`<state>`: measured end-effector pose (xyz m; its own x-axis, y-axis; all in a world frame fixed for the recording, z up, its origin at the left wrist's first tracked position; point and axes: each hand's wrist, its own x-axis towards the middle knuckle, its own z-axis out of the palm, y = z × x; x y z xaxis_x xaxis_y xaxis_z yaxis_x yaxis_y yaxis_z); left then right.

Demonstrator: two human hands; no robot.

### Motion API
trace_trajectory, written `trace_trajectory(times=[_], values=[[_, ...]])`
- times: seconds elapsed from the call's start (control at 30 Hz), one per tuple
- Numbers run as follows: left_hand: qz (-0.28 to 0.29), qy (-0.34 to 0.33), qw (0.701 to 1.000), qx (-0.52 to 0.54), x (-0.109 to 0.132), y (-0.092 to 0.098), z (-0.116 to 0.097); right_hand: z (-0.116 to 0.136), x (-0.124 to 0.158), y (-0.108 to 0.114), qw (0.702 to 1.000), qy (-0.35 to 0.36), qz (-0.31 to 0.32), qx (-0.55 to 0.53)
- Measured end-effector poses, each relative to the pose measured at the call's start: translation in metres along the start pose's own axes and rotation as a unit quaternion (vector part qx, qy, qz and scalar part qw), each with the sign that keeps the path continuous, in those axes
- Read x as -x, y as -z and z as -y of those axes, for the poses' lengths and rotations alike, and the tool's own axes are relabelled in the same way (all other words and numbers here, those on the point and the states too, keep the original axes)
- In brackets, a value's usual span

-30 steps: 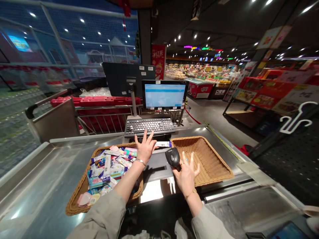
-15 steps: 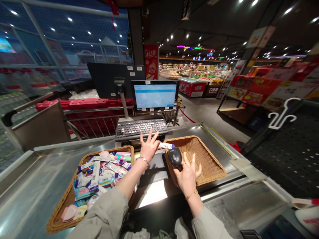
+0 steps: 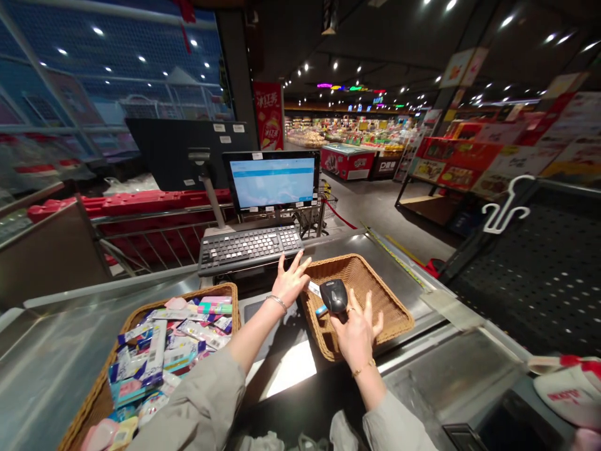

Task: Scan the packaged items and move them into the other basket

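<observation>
My left hand [image 3: 290, 282] is over the left rim of the right wicker basket [image 3: 392, 297]. Its fingertips reach a slim white packet [image 3: 314, 288], whose far end is hidden behind the scanner. My right hand [image 3: 355, 329] grips a black handheld barcode scanner [image 3: 333, 295] by its handle, with several fingers stretched out. The scanner's head is over the basket, close to the packet. A small blue-ended item [image 3: 322, 311] shows inside the basket, partly covered. On the left, another wicker basket [image 3: 235, 307] holds a heap of small packets [image 3: 157, 351] in white, blue and pink.
Behind my hands are a black keyboard [image 3: 251, 249] and a lit monitor [image 3: 275, 181], with a second screen [image 3: 164, 153] turned away. The metal counter [image 3: 42, 369] runs along both sides. A white hanger [image 3: 507, 210] hangs on the dark panel at right.
My view has turned slightly right. My left hand has moved right, from near the keyboard to the right basket's rim, with the white packet. The scanner stays over the basket.
</observation>
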<state>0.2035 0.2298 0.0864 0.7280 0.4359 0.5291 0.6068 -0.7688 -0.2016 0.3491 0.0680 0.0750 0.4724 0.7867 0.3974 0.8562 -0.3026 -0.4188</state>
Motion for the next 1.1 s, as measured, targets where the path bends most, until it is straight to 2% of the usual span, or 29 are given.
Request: trace_trajectory(times=[0.33,0.67,0.87,1.1], values=[[0.030,-0.065,0.997,0.025,-0.014,-0.023,-0.016,-0.015,-0.002,0.003,1.000,-0.020,-0.001,0.021],[0.040,-0.053,0.997,0.040,-0.016,-0.029,-0.022,-0.022,-0.003,-0.002,0.999,-0.035,-0.004,0.027],[0.045,-0.024,0.998,0.041,-0.012,-0.024,-0.017,-0.016,-0.006,0.000,0.999,-0.029,0.008,0.017],[0.041,0.010,0.999,0.033,0.000,-0.004,-0.010,0.000,-0.005,0.002,1.000,-0.010,0.010,0.005]])
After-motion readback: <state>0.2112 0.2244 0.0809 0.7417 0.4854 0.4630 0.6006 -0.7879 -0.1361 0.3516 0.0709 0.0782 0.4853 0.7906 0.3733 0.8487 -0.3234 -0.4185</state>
